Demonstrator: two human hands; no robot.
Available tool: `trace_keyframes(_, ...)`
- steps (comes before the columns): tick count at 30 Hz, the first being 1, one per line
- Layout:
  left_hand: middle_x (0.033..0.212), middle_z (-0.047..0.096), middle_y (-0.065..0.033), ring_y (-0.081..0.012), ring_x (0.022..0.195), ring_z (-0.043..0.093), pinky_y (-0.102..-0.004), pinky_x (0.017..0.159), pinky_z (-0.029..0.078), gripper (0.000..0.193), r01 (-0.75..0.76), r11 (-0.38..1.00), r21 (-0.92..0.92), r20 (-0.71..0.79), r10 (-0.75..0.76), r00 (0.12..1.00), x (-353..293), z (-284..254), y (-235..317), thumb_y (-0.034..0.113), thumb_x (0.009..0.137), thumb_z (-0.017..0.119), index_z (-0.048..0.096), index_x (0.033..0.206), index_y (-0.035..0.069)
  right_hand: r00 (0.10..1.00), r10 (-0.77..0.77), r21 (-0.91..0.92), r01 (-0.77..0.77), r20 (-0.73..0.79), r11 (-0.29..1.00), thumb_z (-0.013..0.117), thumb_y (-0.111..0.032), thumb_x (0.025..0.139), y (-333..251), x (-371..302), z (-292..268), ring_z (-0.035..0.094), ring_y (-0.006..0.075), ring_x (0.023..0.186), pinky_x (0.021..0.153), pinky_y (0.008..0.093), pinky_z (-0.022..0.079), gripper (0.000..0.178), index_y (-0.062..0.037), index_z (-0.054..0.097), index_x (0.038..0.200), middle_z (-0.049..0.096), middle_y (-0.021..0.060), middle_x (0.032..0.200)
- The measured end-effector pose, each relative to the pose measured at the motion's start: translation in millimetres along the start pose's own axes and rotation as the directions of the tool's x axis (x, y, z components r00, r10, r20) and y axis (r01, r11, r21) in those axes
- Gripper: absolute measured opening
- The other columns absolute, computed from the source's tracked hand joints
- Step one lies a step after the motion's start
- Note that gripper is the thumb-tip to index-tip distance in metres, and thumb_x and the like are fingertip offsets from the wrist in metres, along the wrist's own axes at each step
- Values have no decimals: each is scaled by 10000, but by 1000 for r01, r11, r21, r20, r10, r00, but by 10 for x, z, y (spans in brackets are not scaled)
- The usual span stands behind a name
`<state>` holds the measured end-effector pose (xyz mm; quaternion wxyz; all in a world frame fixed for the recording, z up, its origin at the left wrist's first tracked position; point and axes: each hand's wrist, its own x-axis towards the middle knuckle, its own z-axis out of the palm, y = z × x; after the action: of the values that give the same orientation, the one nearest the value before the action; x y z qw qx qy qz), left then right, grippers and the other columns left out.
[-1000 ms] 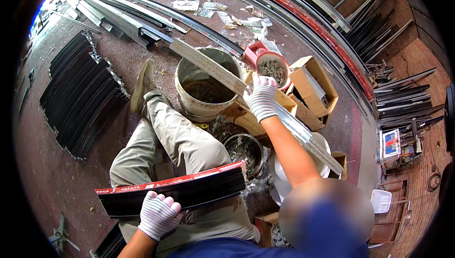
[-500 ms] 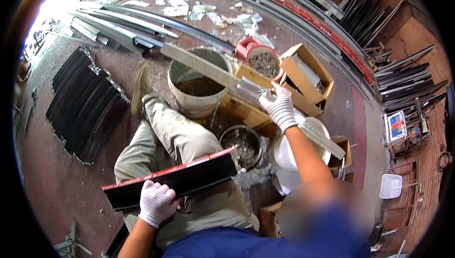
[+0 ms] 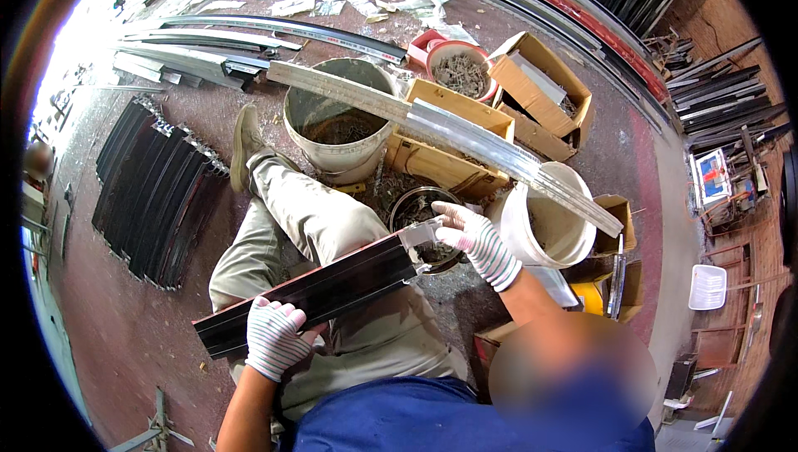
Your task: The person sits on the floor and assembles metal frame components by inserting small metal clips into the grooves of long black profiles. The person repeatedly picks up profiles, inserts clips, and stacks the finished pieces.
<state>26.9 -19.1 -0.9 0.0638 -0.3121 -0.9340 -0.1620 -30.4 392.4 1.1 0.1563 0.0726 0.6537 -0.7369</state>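
Observation:
A long black metal profile (image 3: 312,298) with a reddish edge lies slanted across my lap. My left hand (image 3: 278,340), in a striped glove, is closed around its near side toward the left end. At the right end of the profile, a small silvery metal piece (image 3: 421,234) sits against the profile's end. The gloved fingers of my right hand (image 3: 480,248) pinch at this piece; its far part is hidden by the fingertips. Just beyond lies a round pot (image 3: 420,203) of small dark parts.
A grey bucket (image 3: 341,149) and a white bucket (image 3: 549,232) flank a wooden box (image 3: 449,165); a long metal-topped bar (image 3: 474,136) spans above them. Cardboard box (image 3: 540,90) and red tub (image 3: 457,68) stand behind. Stacked black profiles (image 3: 158,194) lie on the left floor.
My right hand has come back from above the wooden box to the profile's right end, bringing the small metal piece. The profile has tilted, and more of its black face shows.

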Motion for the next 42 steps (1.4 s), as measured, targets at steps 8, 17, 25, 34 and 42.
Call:
trace_keyframes(8,630,504,-43,-283,630,563,-447,734,424,439,-6,1000,19,11,5,1000,15,4,15,399,667,895,516,645,180,997,73,-135,-69,18,988,811,-167,938,12,102,-60,643,163,1170,1067,326,501,698,6,514,1545,685,89,1277)
trace_keyframes(17,635,504,-50,-284,646,570,-448,732,415,434,2,1000,25,25,-2,1000,-1,-4,10,409,679,889,525,645,176,999,47,-159,-49,-16,986,791,-170,970,-43,123,53,667,176,1161,1057,323,515,678,29,499,1549,726,123,1257)
trace_keyframes(25,631,505,-46,-283,642,571,-446,726,411,435,4,1000,26,18,-4,1000,-24,35,-6,407,668,893,525,646,176,992,32,-85,-43,-122,996,788,-193,984,52,12,252,663,174,1165,1069,325,504,694,49,476,1555,727,126,1261)
trace_keyframes(34,629,504,-45,-284,640,572,-447,718,414,456,-4,1000,27,-3,4,1000,-11,40,-3,408,649,899,507,635,176,987,-39,-122,20,-158,992,805,-141,968,58,28,259,692,149,1077,1000,312,542,695,61,475,1545,759,102,1179)
trace_keyframes(42,627,502,-44,-281,633,569,-447,720,418,462,-8,999,41,-3,8,1000,-31,47,-18,415,649,897,501,626,178,980,-24,-195,-15,-200,981,800,-147,967,41,24,317,708,147,1048,963,306,563,665,47,506,1531,769,104,1145)
